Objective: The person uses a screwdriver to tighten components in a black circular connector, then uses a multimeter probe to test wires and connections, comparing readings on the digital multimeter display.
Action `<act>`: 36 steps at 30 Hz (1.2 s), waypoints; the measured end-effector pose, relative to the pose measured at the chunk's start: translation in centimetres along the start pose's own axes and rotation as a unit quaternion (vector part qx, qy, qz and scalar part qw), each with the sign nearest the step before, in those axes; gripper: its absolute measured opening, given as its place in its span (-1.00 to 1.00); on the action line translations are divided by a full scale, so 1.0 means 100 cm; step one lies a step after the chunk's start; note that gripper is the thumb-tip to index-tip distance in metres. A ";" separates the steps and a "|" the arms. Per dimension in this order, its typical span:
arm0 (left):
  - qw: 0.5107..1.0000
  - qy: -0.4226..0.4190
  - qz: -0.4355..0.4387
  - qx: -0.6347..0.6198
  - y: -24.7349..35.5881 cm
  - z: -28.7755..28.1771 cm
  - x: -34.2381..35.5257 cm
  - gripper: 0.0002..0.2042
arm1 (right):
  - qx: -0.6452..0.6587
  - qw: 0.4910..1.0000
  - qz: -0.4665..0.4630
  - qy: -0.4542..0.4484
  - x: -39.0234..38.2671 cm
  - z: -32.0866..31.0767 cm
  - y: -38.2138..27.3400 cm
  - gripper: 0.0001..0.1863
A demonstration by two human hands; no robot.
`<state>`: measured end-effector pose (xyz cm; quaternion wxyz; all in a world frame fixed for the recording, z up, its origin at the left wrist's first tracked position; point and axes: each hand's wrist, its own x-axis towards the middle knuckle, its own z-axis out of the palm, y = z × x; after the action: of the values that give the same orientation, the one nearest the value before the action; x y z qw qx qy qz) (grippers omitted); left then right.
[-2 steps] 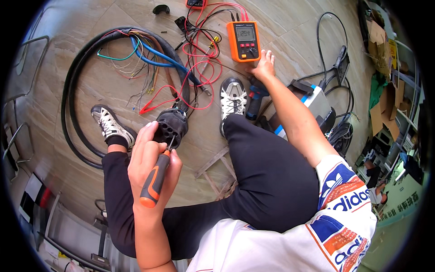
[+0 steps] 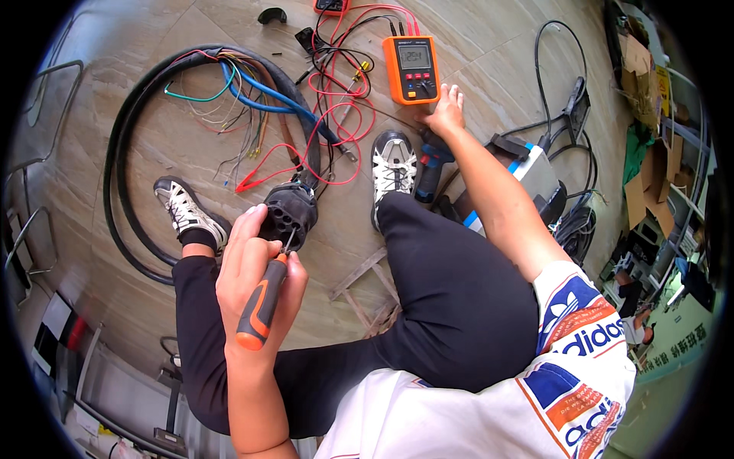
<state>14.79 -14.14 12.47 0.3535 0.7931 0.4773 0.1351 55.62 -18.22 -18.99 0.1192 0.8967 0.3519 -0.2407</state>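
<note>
My left hand (image 2: 246,268) grips an orange-and-grey screwdriver (image 2: 261,306) and the black round connector (image 2: 294,210), with the screwdriver's shaft at the connector's holed face. The connector is attached to a thick coiled black cable (image 2: 122,153) with loose blue, brown, green and thin wires (image 2: 252,99). My right hand (image 2: 445,115) reaches forward with fingers apart, beside the lower edge of an orange multimeter (image 2: 411,69); whether it touches the meter or floor is unclear. A blue-and-black power drill (image 2: 430,176) lies under that hand, beside my right shoe (image 2: 394,164).
Red and black test leads (image 2: 344,99) tangle beside a second meter (image 2: 330,6). A grey-and-blue case (image 2: 520,176) and black cables (image 2: 573,237) lie right. Torn cardboard (image 2: 642,191) and clutter line the right edge, with part of another person (image 2: 638,321). Metal frames (image 2: 53,69) stand left.
</note>
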 end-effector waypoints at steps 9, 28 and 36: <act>0.999 0.031 0.010 0.025 -0.002 0.002 0.000 -0.79 | -0.016 1.000 -0.007 0.004 -0.001 -0.001 0.001 0.35; 0.999 0.024 -0.010 0.022 0.000 0.002 -0.001 -0.78 | -0.015 1.000 -0.012 -0.004 -0.003 -0.005 -0.001 0.34; 0.999 0.034 0.020 0.032 -0.002 0.002 0.003 -0.79 | 0.029 0.995 -0.053 0.080 0.017 0.014 0.030 0.01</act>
<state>14.91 -13.90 12.14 0.3088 0.8080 0.4776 0.1540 58.25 -19.93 -20.92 0.0520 0.8961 0.4004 -0.1843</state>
